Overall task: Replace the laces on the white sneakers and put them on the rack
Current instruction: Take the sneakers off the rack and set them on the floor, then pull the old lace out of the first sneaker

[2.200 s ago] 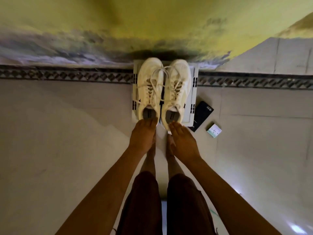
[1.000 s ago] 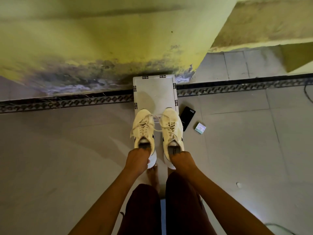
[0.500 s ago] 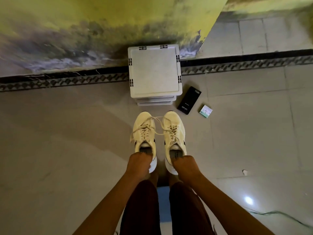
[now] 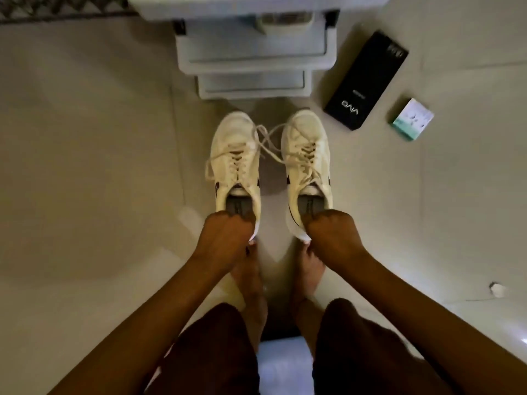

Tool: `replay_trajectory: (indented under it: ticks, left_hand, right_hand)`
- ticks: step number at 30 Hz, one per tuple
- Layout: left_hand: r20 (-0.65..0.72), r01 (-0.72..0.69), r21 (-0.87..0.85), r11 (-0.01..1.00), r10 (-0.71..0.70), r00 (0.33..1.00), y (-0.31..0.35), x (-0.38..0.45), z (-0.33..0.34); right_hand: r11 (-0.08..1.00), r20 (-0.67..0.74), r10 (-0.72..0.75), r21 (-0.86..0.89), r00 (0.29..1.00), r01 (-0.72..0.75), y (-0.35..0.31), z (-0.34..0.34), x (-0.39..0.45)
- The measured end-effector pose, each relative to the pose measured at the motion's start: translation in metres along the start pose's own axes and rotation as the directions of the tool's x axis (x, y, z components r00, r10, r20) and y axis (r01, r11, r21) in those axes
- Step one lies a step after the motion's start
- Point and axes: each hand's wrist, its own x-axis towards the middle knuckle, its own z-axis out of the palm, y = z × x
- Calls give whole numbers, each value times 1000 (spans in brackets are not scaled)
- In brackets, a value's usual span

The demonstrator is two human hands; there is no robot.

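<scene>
Setting the pair down level comes first: just this side of the white rack (image 4: 253,49), each hand grips a sneaker by its heel collar. The left hand (image 4: 225,238) holds the left sneaker (image 4: 235,155), the right hand (image 4: 330,238) the right sneaker (image 4: 306,149). Their old laces (image 4: 271,141) cross, so separate those before unthreading.
</scene>
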Motion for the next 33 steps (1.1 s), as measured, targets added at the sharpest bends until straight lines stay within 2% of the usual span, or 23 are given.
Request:
replay_trajectory:
  ticks: [2, 5, 6, 9, 12, 14, 17, 19, 22, 25, 30, 33]
  left_hand:
    - [-20, 10, 98, 995, -8, 1000, -1, 12, 21]
    - [-79, -12, 184, 983, 27, 997, -6, 29, 52]
    - [-78, -28, 158, 987, 41, 996, -7, 32, 61]
    - [-113, -74, 122, 990, 87, 990, -9, 34, 80]
    - [-256, -152, 97, 984, 172, 951, -17, 40, 93]
    - [-245, -168, 65, 984, 179, 953, -18, 38, 98]
    - [-264, -106, -6, 994, 101, 959, -21, 40, 99]
    - [-221, -112, -79, 991, 92, 971, -24, 38, 92]
    - [-227, -115, -79, 990, 94, 969, -25, 35, 81]
    - [-266, -62, -86, 994, 37, 963, -23, 27, 76]
    - [-270, 52, -128, 990, -85, 959, -7, 18, 71]
    - [-283, 66, -216, 974, -127, 951, 1, 6, 69]
  right_hand:
    - [998, -91, -20, 59, 996, 25, -6, 11, 12]
    - [991, -125, -80, 95, 989, 92, -16, 42, 33]
    - [991, -107, -103, 70, 989, 111, -17, 45, 35]
    - [991, -185, -125, 21, 975, 131, -15, 55, 44]
    - [967, -196, -249, 6, 948, 255, -4, 58, 52]
    - [961, -221, -270, -7, 937, 275, 3, 56, 55]
    - [962, -206, -272, -40, 940, 270, 0, 52, 52]
    - [967, -222, -250, -12, 942, 254, -1, 49, 47]
    - [974, -313, -205, 32, 927, 226, -1, 54, 46]
    - [981, -372, -164, 34, 914, 190, -5, 62, 42]
    - [989, -311, -105, 70, 945, 133, -19, 59, 28]
    - [989, -308, -77, 99, 948, 112, -25, 53, 15]
